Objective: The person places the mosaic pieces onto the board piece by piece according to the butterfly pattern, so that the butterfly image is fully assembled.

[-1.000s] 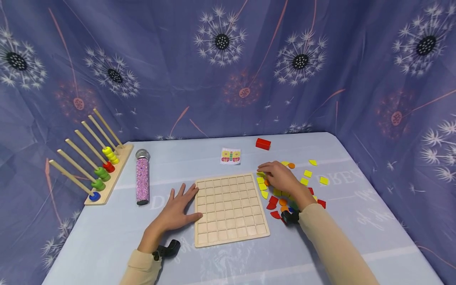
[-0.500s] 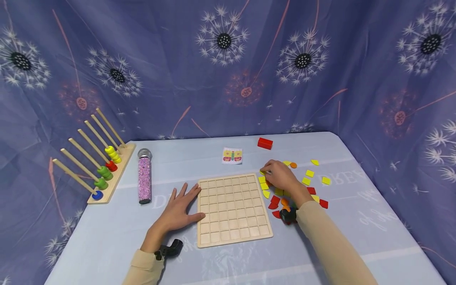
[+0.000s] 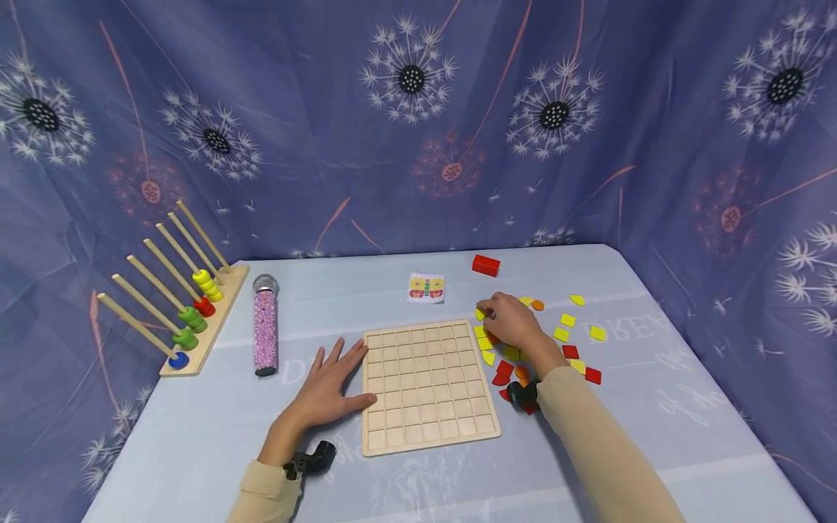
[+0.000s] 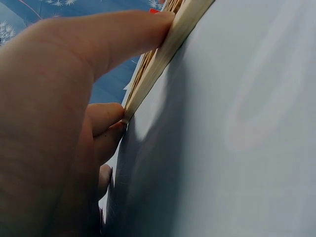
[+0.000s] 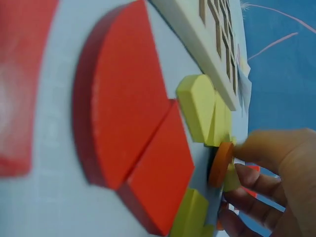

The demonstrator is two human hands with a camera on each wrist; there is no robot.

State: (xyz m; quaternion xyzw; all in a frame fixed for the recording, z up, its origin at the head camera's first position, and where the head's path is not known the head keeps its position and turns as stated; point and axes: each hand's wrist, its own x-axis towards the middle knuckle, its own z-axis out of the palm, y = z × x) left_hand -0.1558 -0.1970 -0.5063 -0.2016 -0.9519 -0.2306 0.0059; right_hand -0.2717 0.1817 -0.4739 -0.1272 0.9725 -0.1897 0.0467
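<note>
My left hand lies with spread fingers along the left edge of a wooden grid board, the thumb resting on its rim. In the left wrist view, the thumb and fingertips touch the board's side. Beyond the board's far right corner, my right hand pinches a small yellow piece with curled fingers. The right wrist view partly hides that grip; an orange disc stands close by the thumb. Yellow tiles line the board's right side, and red pieces lie nearer the wrist.
A butterfly pattern card and a red block lie behind the board. To the left are a glittery pink microphone and a peg stand with coloured beads. Loose yellow tiles and red tiles lie right of the right forearm.
The right hand's fingers have curled in on the yellow piece, which has shifted slightly away from the tiles below it. The left hand stays at the board's edge.
</note>
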